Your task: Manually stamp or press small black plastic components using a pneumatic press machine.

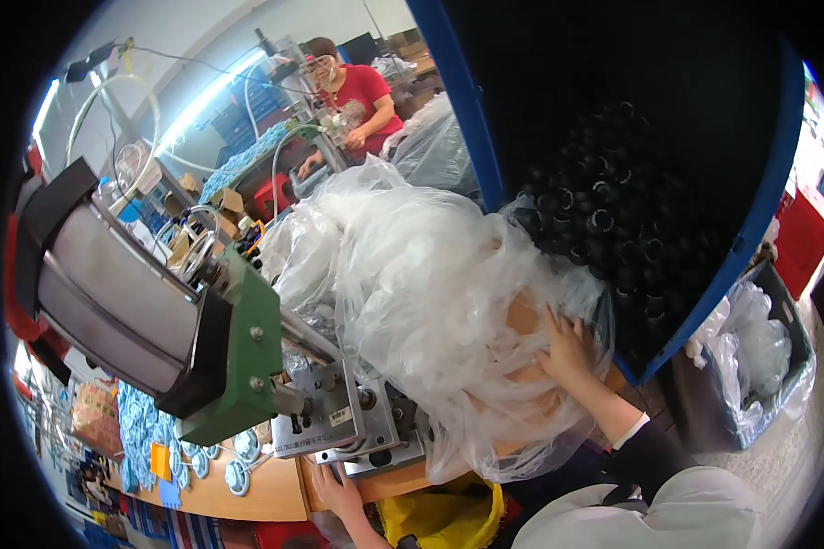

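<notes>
White plastic bag (412,265), right hand (571,355) on it, left hand (339,494) near press (233,361)

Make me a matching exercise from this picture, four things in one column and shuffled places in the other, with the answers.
1. Bare left hand
2. Bare right hand
3. Small black round pieces
4. Green metal machine block

A. Heaped inside the blue-rimmed container
B. Between the silver cylinder and grey metal fixture
C. Near the wooden tabletop's edge
D. On the crumpled translucent plastic

Pairs: 1-C, 2-D, 3-A, 4-B
</notes>
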A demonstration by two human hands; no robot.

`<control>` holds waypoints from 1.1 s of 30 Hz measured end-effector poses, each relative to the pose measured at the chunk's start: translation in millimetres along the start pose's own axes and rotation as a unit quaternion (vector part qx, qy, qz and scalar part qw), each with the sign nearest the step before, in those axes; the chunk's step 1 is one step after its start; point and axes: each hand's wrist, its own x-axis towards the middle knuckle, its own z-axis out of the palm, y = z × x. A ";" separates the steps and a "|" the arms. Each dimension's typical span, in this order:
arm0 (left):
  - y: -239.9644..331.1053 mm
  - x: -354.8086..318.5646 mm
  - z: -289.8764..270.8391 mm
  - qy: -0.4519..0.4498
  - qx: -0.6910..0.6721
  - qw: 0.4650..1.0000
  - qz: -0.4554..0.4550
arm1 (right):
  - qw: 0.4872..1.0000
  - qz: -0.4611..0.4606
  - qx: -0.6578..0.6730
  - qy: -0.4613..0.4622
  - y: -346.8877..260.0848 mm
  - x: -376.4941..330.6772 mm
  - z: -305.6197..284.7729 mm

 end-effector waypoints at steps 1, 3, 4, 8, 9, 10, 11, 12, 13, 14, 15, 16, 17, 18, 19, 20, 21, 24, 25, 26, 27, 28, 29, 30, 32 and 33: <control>-3.8 -2.3 1.1 -0.004 0.014 1.000 -0.005 | 0.998 -0.048 0.020 0.020 5.8 -0.1 9.6; -14.7 -3.0 4.4 -0.001 0.019 1.000 0.007 | 0.994 -0.069 0.054 0.066 11.7 3.0 20.7; -17.8 -3.0 5.3 0.005 0.022 1.000 0.013 | 0.985 -0.097 0.084 0.112 13.9 3.8 22.7; -13.3 -9.6 2.6 -0.004 0.046 0.999 0.010 | 0.966 -0.069 0.209 0.138 20.4 5.7 20.0; -12.7 -9.5 0.2 0.000 0.039 0.999 0.005 | 0.967 -0.082 0.206 0.126 18.5 4.8 18.6; -11.0 -8.7 -0.7 0.005 0.032 0.999 0.000 | 0.968 -0.096 0.202 0.113 16.9 3.5 17.0; -9.7 -9.6 -3.5 0.024 -0.027 0.999 -0.022 | 0.968 -0.092 0.202 0.115 15.3 -0.7 16.2; -5.2 -14.5 -5.1 0.023 -0.030 0.999 -0.019 | 0.967 -0.100 0.206 0.111 13.8 -5.3 14.1; -6.0 -21.7 -5.5 0.064 -0.102 0.990 -0.071 | 0.965 -0.110 0.212 0.106 11.7 -6.8 13.6; -6.0 -29.3 -6.5 0.105 -0.172 0.972 -0.123 | 0.965 -0.109 0.214 0.106 10.4 -7.0 10.2; -1.3 -36.6 -8.7 0.140 -0.130 0.976 -0.108 | 0.960 -0.094 0.198 0.174 10.2 -7.6 3.2; 17.7 -42.4 -18.2 0.137 -0.131 0.976 -0.107 | 0.951 -0.078 0.180 0.239 12.5 -5.7 0.1; 46.3 -46.9 -32.2 0.141 -0.099 0.979 -0.109 | 0.952 -0.074 0.175 0.240 19.1 3.6 -4.3; 63.2 -52.8 -46.8 0.148 -0.060 0.981 -0.113 | 0.951 -0.048 0.133 0.273 21.7 18.3 -9.3; 69.5 -58.7 -55.7 0.147 -0.053 0.981 -0.114 | 0.948 -0.022 0.091 0.305 22.1 31.1 -15.2; 75.0 -62.7 -60.9 0.158 -0.059 0.982 -0.090 | 0.947 0.023 0.056 0.316 17.9 43.3 -21.5; 78.2 -66.5 -65.2 0.170 -0.064 0.981 -0.064 | 0.943 0.067 0.021 0.327 12.4 55.5 -26.0; 87.2 -76.7 -67.9 0.179 -0.090 0.978 -0.061 | 0.924 0.157 0.000 0.350 13.2 86.8 -33.8; 88.5 -81.5 -67.1 0.183 -0.089 0.977 -0.060 | 0.924 0.155 0.004 0.350 14.6 94.8 -34.9; 89.8 -86.9 -66.2 0.185 -0.116 0.973 -0.072 | 0.927 0.178 0.002 0.329 20.1 101.4 -36.8; 91.2 -91.0 -65.1 0.185 -0.143 0.968 -0.086 | 0.931 0.200 -0.002 0.307 27.2 104.7 -37.0; 91.3 -93.8 -66.6 0.189 -0.140 0.968 -0.088 | 0.932 0.197 0.001 0.305 32.6 104.4 -35.4; 91.9 -96.2 -67.4 0.173 -0.141 0.972 -0.072 | 0.926 0.181 0.014 0.331 38.8 104.8 -34.6; 91.5 -98.9 -68.6 0.159 -0.141 0.976 -0.058 | 0.920 0.162 0.028 0.356 42.0 105.3 -33.1; 91.2 -99.9 -64.8 0.159 -0.163 0.970 -0.085 | 0.919 0.151 0.087 0.353 43.9 102.0 -27.0; 84.6 -98.1 -60.2 0.157 -0.157 0.971 -0.084 | 0.912 0.128 0.129 0.368 37.5 92.5 -28.2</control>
